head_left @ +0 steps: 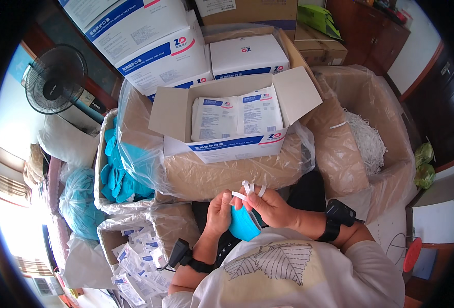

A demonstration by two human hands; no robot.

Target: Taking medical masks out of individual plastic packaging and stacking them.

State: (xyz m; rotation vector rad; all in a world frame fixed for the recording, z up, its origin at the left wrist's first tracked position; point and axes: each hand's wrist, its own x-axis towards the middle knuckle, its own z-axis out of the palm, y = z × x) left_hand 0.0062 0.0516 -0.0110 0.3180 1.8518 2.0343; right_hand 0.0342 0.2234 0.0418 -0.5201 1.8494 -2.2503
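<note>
Where both hands meet, just in front of the open white carton point(237, 154), I list the following from my remote station.

Item: blue face mask point(243, 226), in front of the carton, hanging beneath the fingers; one or several layers, I cannot tell.

Item: white straps point(239, 196), at the top of the mask, between the two hands.

Item: left hand point(218, 214), narrow, thumb against fingertips, pinching a strap end.

Item: right hand point(277, 209), fingers curled in, holding straps; its exact grip on the mask is hidden from me.

Item: wrapped packets point(215, 120), white and blue, standing in two rows inside the carton, flaps spread.

Item: plastic-lined cardboard box point(237, 177), under the carton.

Item: closed carton point(247, 54), behind it; stacked cartons point(152, 54), behind and to its left.

Item: heap of blue masks point(116, 177), boxed, left of it.

Item: loose packets point(139, 264), boxed, front-left of it.

Item: white strap tangle point(368, 143), boxed, right of it.

Item: black fan point(55, 87), far left of it.
</note>
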